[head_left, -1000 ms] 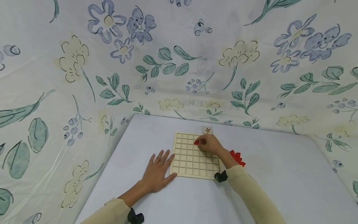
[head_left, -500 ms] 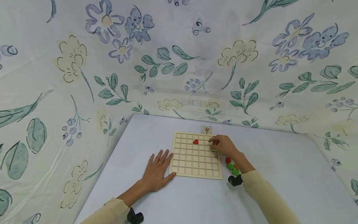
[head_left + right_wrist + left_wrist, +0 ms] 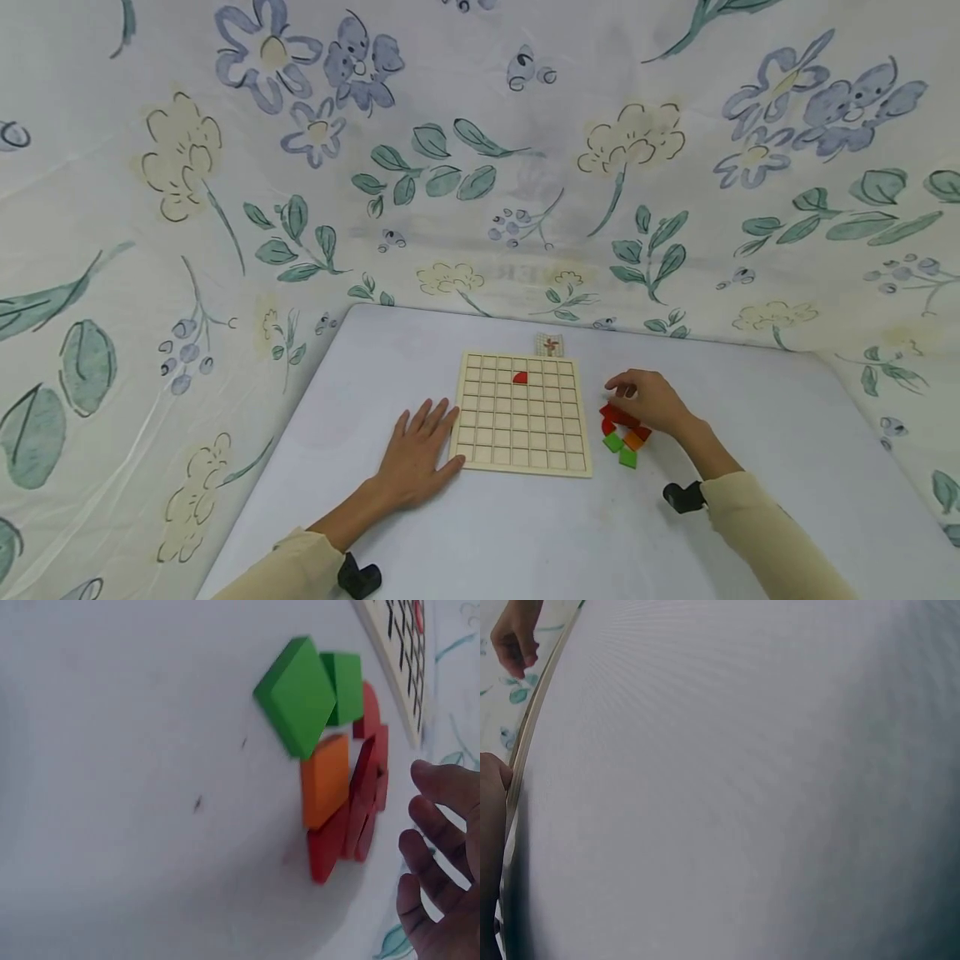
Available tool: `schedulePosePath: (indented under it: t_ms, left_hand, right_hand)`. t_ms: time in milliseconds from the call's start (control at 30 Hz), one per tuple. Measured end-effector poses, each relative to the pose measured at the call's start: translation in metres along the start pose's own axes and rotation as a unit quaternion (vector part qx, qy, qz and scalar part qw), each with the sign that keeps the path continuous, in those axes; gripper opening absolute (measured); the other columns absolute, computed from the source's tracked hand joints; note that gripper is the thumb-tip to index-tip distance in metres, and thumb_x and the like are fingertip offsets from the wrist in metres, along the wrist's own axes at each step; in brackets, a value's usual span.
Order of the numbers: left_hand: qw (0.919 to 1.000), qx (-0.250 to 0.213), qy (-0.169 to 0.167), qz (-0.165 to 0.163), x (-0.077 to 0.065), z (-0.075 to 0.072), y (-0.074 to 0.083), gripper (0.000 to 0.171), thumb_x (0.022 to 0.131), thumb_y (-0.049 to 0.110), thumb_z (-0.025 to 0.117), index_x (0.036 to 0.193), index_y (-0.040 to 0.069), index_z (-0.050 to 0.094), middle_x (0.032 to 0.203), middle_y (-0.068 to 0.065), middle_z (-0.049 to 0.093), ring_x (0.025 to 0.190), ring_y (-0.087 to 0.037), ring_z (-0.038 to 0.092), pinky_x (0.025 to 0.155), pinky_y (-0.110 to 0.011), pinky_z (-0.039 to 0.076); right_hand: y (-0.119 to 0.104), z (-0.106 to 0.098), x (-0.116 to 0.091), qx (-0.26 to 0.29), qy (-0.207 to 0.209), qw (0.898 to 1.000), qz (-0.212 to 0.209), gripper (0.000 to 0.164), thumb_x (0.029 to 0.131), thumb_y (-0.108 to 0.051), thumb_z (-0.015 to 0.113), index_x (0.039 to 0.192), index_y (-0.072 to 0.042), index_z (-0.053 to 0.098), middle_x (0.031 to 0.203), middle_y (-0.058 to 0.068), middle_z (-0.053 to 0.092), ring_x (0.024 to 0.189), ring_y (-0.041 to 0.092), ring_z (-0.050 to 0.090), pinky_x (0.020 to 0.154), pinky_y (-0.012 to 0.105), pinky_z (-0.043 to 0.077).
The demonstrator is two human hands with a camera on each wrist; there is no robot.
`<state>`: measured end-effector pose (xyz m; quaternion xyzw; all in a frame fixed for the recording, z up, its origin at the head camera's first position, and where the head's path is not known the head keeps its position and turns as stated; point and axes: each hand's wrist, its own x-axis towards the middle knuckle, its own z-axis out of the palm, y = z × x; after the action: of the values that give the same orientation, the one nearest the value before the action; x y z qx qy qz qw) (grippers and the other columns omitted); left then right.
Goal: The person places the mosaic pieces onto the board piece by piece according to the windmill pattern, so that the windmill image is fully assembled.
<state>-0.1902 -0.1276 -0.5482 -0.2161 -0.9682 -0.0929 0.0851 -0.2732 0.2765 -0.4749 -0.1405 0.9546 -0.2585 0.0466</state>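
Floral cloth (image 3: 517, 225) backs a white table (image 3: 525, 533). Gridded board (image 3: 517, 433) lies flat toward the table's far edge, closer to the far-left corner than the far-right; patterned card (image 3: 550, 345) just past the board's far edge. One red quarter-round (image 3: 521, 378) sits in a cell, second row from the board's far edge. Off the board's right edge: cluster of red pieces (image 3: 619, 416), two green pieces (image 3: 627, 457), one orange piece (image 3: 324, 780).

My read: pieces light, rigid, smooth, maybe slippery, hardly fragile. Take by opposite side edges, fingertip pinch. Board probably light and stiff; hold by rim.

Left hand (image 3: 415, 457): flat, fingers spread, index tip and thumb seemingly touching the board's left edge. Right hand (image 3: 651, 402): near the red pieces, fingers apart, loosely bent, nothing visibly held.
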Motion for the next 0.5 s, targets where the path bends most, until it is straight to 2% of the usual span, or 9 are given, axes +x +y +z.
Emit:
schedulePosePath:
  t_ms: [200,500]
  left_hand:
    - [0.9999,-0.005,0.009,0.001,0.000,-0.001,0.000,0.075,0.095,0.057,0.048,0.153,0.009,0.037,0.157,-0.012,0.032,0.145,-0.035,0.022,0.111,-0.061,0.019]
    - [1.0000,-0.005,0.004,-0.001,-0.001,-0.002,0.002,0.075,0.095,0.056,0.048,0.153,0.010,0.036,0.157,-0.013,0.031,0.145,-0.036,0.021,0.111,-0.061,0.018]
  right_hand:
    - [0.009,-0.009,-0.009,-0.010,-0.008,1.000,0.019,0.021,0.089,-0.011,0.071,0.108,-0.001,0.071,0.087,0.004,0.063,0.079,0.021,0.056,0.066,0.031,0.052]
    - [0.025,-0.006,-0.014,-0.025,-0.031,0.998,0.053,0.027,0.087,-0.016,0.075,0.111,-0.003,0.072,0.092,0.005,0.064,0.082,0.021,0.056,0.067,0.031,0.053]
